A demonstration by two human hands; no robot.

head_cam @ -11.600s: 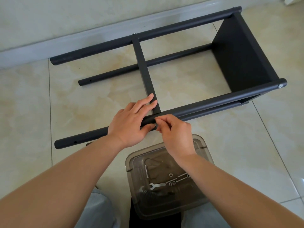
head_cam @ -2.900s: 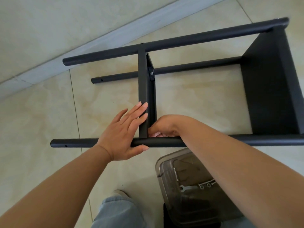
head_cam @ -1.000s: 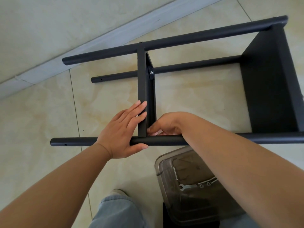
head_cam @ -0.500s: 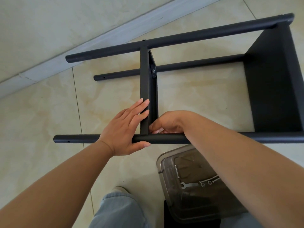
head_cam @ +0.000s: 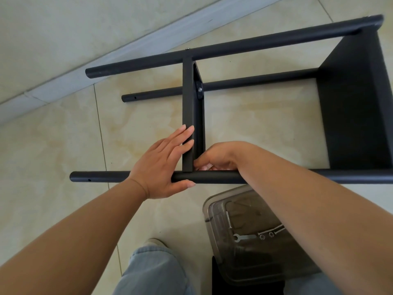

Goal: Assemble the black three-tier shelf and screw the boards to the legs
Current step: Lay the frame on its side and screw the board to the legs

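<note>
At six o'clock of the black middle shelf board (head_cam: pixel 188 116), both hands remain: left hand (head_cam: pixel 161 165) flat, bracing it; right hand (head_cam: pixel 214 158) curled at the near black tubular leg (head_cam: pixel 212 179), contents hidden, so fastening seemingly continues.

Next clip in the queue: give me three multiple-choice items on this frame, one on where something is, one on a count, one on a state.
1. Where does the clear plastic box lie?
A. On the floor, on the person's side of the near leg
B. Against the wall
C. On the end board

2. How many black legs of the shelf show?
A. One
B. Three
C. Six

3. How does the left hand lie?
A. Fist clenched in the air
B. Fingers straight against the middle board, thumb under the near leg
C. Holding the wrench

Answers: 1 A, the box sits below the near leg in the view. 2 B, three long tubes are visible. 3 B, the fingers lie flat on the board's edge.
</note>
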